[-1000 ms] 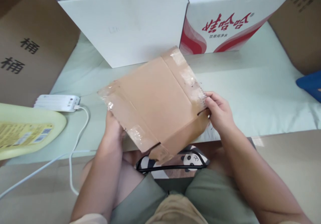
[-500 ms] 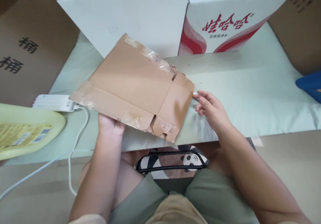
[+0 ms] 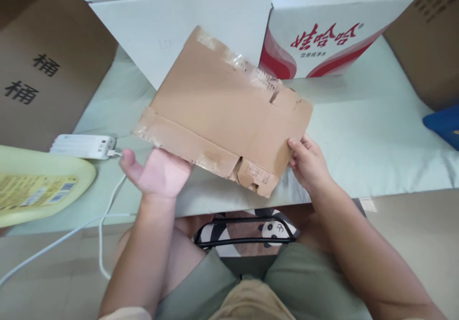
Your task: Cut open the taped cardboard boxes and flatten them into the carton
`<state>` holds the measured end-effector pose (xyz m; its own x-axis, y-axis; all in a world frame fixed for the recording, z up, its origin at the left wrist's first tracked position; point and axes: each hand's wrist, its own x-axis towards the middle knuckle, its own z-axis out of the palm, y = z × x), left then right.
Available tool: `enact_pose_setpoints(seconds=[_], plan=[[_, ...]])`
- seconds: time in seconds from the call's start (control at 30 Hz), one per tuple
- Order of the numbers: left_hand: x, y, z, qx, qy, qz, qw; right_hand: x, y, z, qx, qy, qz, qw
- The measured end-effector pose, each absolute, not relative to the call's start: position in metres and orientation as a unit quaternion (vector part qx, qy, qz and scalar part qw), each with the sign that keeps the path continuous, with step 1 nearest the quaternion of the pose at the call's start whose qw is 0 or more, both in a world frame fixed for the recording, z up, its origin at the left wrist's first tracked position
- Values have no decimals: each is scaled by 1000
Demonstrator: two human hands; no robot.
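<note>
A flattened brown cardboard box (image 3: pixel 218 105), torn along its taped edges, is held tilted above the pale green cloth. My right hand (image 3: pixel 309 163) pinches its right edge, thumb on the upper face and fingers behind. Beneath the lower left edge lies my left hand (image 3: pixel 159 173), palm up, its thumb spread away from the cardboard. The fingertips of that hand are hidden under the sheet, so whether they press against it does not show.
White cartons (image 3: pixel 172 28) and a red-and-white carton (image 3: pixel 322 43) stand behind. To the left are a brown box (image 3: pixel 53 86), a white power bank (image 3: pixel 84 146) with a cable, and a yellow bottle (image 3: pixel 43 184). A blue object (image 3: pixel 444 123) sits at the right edge.
The cardboard has shifted right and slightly up. My right hand, earlier beside the edge, now grips it. My left thumb, hidden before, now sticks out to the side.
</note>
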<state>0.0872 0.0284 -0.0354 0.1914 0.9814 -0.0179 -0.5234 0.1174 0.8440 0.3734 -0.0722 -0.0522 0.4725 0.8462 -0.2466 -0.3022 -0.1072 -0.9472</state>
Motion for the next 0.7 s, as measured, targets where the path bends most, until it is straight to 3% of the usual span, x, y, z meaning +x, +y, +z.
enact_pose_setpoints(seconds=[0.23, 0.37, 0.53, 0.6, 0.7], plan=[[89, 39, -41, 287, 417, 555, 660, 356, -79, -46, -542, -279, 560, 561], [93, 39, -35, 239, 414, 508, 716, 367, -97, -28, -548, -220, 536, 604], [101, 32, -34, 268, 419, 472, 728, 445, -165, -3, -633, -136, 288, 705], [104, 30, -38, 275, 418, 457, 735, 482, -192, 4, -694, -120, 164, 691], [107, 29, -45, 291, 418, 436, 742, 532, -206, 12, -730, -121, 74, 668]])
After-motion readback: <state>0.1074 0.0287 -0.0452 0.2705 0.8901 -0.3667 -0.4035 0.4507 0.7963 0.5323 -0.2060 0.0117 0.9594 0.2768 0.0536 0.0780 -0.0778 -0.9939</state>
